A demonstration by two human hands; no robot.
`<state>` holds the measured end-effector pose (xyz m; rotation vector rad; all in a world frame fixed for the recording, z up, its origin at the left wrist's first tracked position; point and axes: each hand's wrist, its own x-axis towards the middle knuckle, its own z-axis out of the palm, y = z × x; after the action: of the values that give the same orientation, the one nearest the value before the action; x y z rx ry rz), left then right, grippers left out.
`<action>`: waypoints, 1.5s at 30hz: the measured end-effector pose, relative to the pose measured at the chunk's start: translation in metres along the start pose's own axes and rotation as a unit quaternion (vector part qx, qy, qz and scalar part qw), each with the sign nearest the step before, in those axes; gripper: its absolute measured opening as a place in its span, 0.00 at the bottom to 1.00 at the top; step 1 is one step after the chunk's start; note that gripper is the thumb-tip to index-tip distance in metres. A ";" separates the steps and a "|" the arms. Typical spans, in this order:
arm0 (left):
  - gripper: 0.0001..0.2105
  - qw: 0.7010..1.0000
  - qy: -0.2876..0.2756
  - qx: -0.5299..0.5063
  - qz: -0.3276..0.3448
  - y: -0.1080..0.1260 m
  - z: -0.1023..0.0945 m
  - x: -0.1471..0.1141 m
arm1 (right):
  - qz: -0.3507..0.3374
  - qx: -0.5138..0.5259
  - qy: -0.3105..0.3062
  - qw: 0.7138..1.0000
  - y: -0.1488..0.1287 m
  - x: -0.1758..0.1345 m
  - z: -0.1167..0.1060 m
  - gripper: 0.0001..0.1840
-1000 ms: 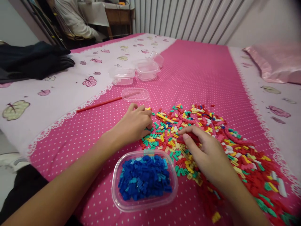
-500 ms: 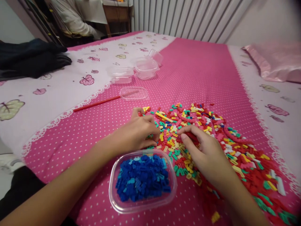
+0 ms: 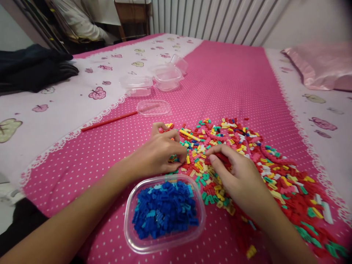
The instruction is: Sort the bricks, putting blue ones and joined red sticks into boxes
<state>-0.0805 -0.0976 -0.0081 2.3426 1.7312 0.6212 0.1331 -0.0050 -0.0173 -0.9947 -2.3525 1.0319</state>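
A spread pile of small plastic building bricks [image 3: 203,167] in red, yellow, green, pink and white lies on the pink dotted cloth. At its left edge my left hand [image 3: 162,152] rests over the bricks, thumb and index finger pinched together and the other fingers bent. What is between those fingertips, if anything, is hidden. My right hand [image 3: 239,174] hovers over the middle of the pile, thumb and index finger nearly meeting; I cannot make out what they hold. Just in front of my left hand stands a clear plastic box [image 3: 128,229], filled with dark and light blue bricks [image 3: 165,209].
Beyond the hands lie a clear lid [image 3: 163,108] and a red stick [image 3: 110,121] partly under it. Several clear boxes [image 3: 167,77] stand farther back. Dark cloth [image 3: 33,69] lies at left, a pink pillow [image 3: 321,68] at right. A radiator [image 3: 209,20] lines the back.
The whole view has shifted slightly, so things sit a little farther left. Both hands keep almost the same place over the bricks, with only small finger movement in the left.
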 end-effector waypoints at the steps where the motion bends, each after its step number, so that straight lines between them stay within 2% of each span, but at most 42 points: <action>1: 0.03 1.000 0.011 -0.004 -0.016 -0.001 0.001 0.000 | 0.002 -0.001 -0.002 1.000 0.000 0.000 0.000 0.09; 2: 0.01 0.999 0.022 -0.009 -0.030 -0.002 0.001 0.000 | 0.003 -0.001 -0.002 1.000 0.000 -0.001 0.000 0.09; 6: 0.08 0.995 0.051 -0.033 -0.081 -0.003 -0.003 0.002 | -0.003 0.007 -0.001 1.000 0.000 0.000 0.000 0.08; 8: 0.09 0.991 0.057 -0.059 -0.102 -0.004 -0.008 0.000 | -0.003 0.009 -0.005 1.000 -0.001 0.000 0.000 0.08; 10: 0.07 0.988 0.060 -0.106 -0.100 -0.002 -0.016 -0.004 | -0.004 0.007 -0.011 1.000 -0.003 0.000 -0.001 0.09; 13: 0.05 0.985 0.048 -0.157 -0.061 0.005 -0.033 -0.015 | -0.008 0.001 -0.020 1.000 -0.006 -0.001 -0.002 0.10; 15: 0.04 0.987 0.012 -0.155 -0.031 0.013 -0.046 -0.023 | -0.009 -0.008 -0.026 1.000 -0.007 -0.001 -0.003 0.11; 20: 0.04 0.972 -0.146 -0.183 -0.001 0.030 -0.066 -0.031 | -0.011 -0.032 -0.020 0.999 -0.005 -0.003 -0.002 0.10; 24: 0.04 0.951 -0.182 -0.246 -0.037 0.029 -0.067 -0.032 | -0.006 -0.046 -0.019 0.999 -0.003 -0.003 0.001 0.11; 29: 0.12 0.949 -0.191 -0.250 -0.039 0.020 -0.067 -0.037 | -0.011 -0.050 -0.023 0.998 0.001 -0.003 0.002 0.12; 36: 0.13 0.939 -0.170 -0.291 -0.064 0.019 -0.071 -0.039 | -0.012 -0.037 -0.029 0.999 0.004 -0.004 0.002 0.12; 42: 0.12 0.955 -0.145 -0.255 -0.054 0.014 -0.064 -0.039 | -0.026 -0.045 -0.027 0.998 0.000 -0.004 0.001 0.13; 45: 0.12 0.957 -0.151 -0.241 -0.055 0.012 -0.061 -0.039 | -0.033 -0.052 -0.028 0.998 0.000 -0.004 0.001 0.13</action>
<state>-0.1049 -0.1451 0.0418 1.8775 1.3765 0.5551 0.1350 -0.0083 -0.0187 -0.9277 -2.4904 0.9324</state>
